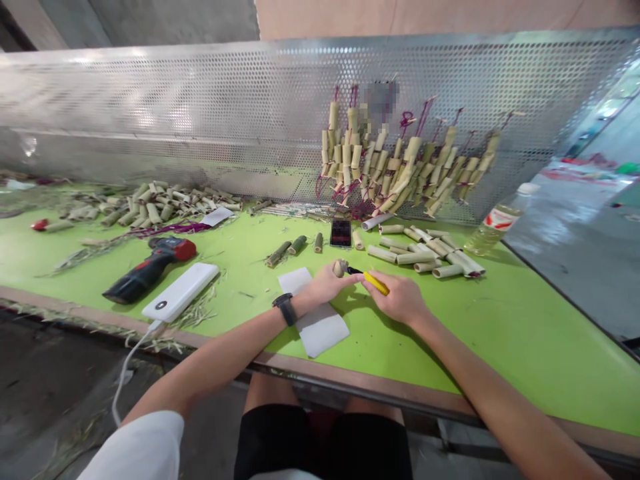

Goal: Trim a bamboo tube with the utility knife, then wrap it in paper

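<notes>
Paper (pixel 324 332) lies beneath your left forearm | your left hand (pixel 327 283) pinches a bamboo piece (pixel 340 268) at its fingertips | your right hand (pixel 401 298) clasps a yellow-handled tool (pixel 376 283), black end toward that piece | phone (pixel 341 233) just beyond your grip | bamboo tubes (pixel 411 257) beyond, rightward | perforated panel (pixel 200 100) farthest behind
</notes>
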A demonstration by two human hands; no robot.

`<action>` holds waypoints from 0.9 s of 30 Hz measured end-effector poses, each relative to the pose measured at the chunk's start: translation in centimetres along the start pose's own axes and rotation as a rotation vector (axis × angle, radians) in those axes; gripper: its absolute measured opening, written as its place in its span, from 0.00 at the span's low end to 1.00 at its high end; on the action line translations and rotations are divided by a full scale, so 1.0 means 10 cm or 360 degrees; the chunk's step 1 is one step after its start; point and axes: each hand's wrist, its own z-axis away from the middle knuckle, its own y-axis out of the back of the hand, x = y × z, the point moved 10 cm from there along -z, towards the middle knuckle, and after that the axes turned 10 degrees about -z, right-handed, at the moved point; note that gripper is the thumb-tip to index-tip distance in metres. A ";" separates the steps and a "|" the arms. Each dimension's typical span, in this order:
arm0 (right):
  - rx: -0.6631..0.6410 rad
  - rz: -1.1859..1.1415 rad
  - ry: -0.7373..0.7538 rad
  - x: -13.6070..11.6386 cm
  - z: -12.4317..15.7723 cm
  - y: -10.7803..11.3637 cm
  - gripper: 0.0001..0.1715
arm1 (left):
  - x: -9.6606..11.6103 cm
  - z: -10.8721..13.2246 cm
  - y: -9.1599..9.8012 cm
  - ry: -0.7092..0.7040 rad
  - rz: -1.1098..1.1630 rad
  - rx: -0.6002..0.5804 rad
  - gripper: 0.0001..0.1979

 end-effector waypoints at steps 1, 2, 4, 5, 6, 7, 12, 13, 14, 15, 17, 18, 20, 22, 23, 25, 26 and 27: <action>0.0093 0.0080 -0.0004 -0.01 0.00 0.05 0.31 | -0.01 0.00 0.03 0.0022 -0.0084 0.0054 0.28; 0.0190 0.0152 -0.0016 -0.01 0.01 0.10 0.31 | -0.03 0.01 0.07 0.0077 -0.0154 0.0112 0.28; 0.0350 0.0243 -0.0056 0.00 0.02 0.20 0.32 | -0.02 0.02 0.06 0.0088 -0.0174 0.0130 0.27; 0.0376 0.0243 -0.0070 0.01 0.02 0.23 0.33 | -0.02 0.02 0.05 0.0085 -0.0174 0.0115 0.28; 0.0360 0.0205 -0.0075 0.02 0.01 0.23 0.33 | -0.02 0.01 0.03 0.0079 -0.0163 0.0099 0.28; 0.0322 0.0138 -0.0077 0.04 0.00 0.22 0.34 | -0.03 0.00 0.03 0.0089 -0.0141 0.0095 0.28; -0.0049 -0.0230 -0.0044 0.07 -0.02 0.04 0.31 | -0.06 -0.03 -0.03 0.0049 0.0078 -0.0028 0.29; -0.0111 -0.0266 -0.0034 0.06 -0.02 0.01 0.30 | -0.06 -0.03 -0.04 0.0042 0.0098 -0.0054 0.29; -0.0159 -0.0290 -0.0030 0.06 -0.01 -0.02 0.29 | -0.07 -0.03 -0.05 0.0038 0.0108 -0.0075 0.29; -0.0181 -0.0303 -0.0028 0.05 -0.01 -0.03 0.29 | -0.07 -0.03 -0.05 0.0039 0.0108 -0.0088 0.29; -0.0194 -0.0317 -0.0022 0.04 -0.01 -0.03 0.28 | -0.05 -0.02 -0.05 0.0023 0.0083 -0.0086 0.29; -0.0198 -0.0322 -0.0019 0.03 -0.01 -0.03 0.28 | -0.03 -0.01 -0.03 0.0000 0.0059 -0.0073 0.28; -0.0216 -0.0325 -0.0026 0.03 -0.01 -0.05 0.29 | 0.02 -0.01 -0.01 -0.0060 -0.0011 -0.0051 0.27; -0.0213 -0.0286 -0.0045 0.04 0.00 -0.06 0.30 | 0.06 -0.01 0.01 -0.0104 -0.0105 -0.0038 0.28; -0.0186 -0.0240 -0.0048 0.04 0.00 -0.05 0.30 | 0.07 -0.02 0.02 -0.0109 -0.0157 -0.0020 0.29; -0.0087 -0.0105 -0.0031 0.02 0.00 -0.01 0.31 | 0.05 -0.02 0.04 -0.0086 -0.0245 0.0023 0.31; -0.0016 -0.0027 -0.0026 0.01 0.00 0.02 0.32 | 0.03 -0.02 0.05 -0.0051 -0.0270 0.0047 0.32; 0.0056 0.0048 -0.0027 0.01 0.00 0.06 0.33 | 0.01 -0.02 0.05 -0.0014 -0.0277 0.0064 0.32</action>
